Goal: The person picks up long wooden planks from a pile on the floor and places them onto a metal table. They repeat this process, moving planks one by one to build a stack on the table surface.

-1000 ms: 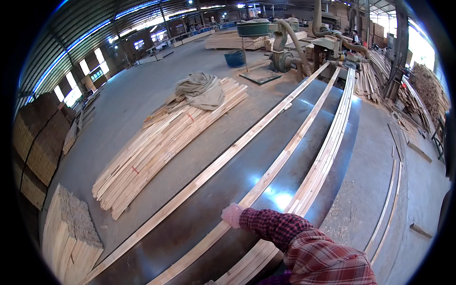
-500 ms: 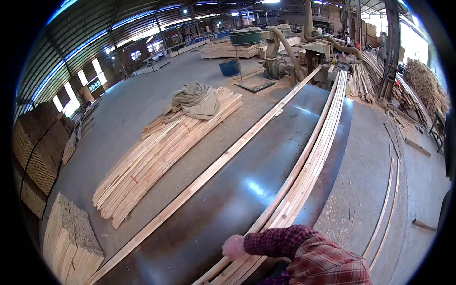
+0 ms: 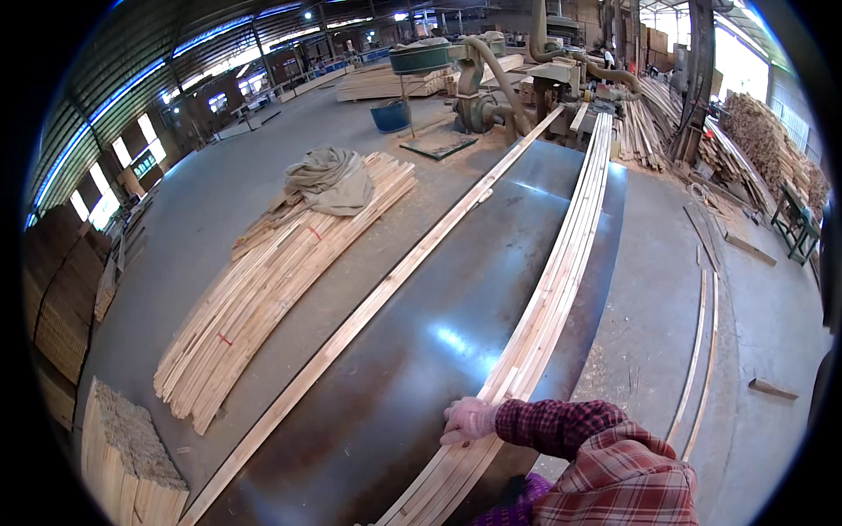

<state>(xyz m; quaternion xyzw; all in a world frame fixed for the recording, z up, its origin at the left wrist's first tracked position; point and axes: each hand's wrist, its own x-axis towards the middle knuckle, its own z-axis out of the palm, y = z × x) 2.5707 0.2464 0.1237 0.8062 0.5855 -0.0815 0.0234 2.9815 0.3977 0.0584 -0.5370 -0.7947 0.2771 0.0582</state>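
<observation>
1. At the near end of the long, dark, shiny metal table [image 3: 386,386], the person's right hand [image 3: 471,419], in what looks like a pale pink glove, lies over the table's right side. Its fingers are close together and bent over the left edge of some wood; whether they clamp it cannot be told. A red plaid sleeve with a dark checked cuff [image 3: 557,424] reaches in from the table's right.
2. Under that hand is the bundle of long, narrow, pale wooden strips [image 3: 559,272], lying flat along the table's right side. Its long axis runs lengthwise with the table, one end toward the person, the other pointing away to the table's far end. The strips lie side by side, bowed by the lens.
3. Along the table's left edge lies a single long, pale wooden strip [image 3: 412,266], well apart from the bundle and pointing the same general way.
4. On the floor left of the table's near end stands a block-shaped stack of pale timber [image 3: 132,456].
5. Farther along, left of the table, lies a red-tied pile of pale wooden strips [image 3: 263,307] under a crumpled grey-beige cloth [image 3: 329,180].
6. Beyond the table's far end, to its left, stands a round blue tub [image 3: 390,116].
</observation>
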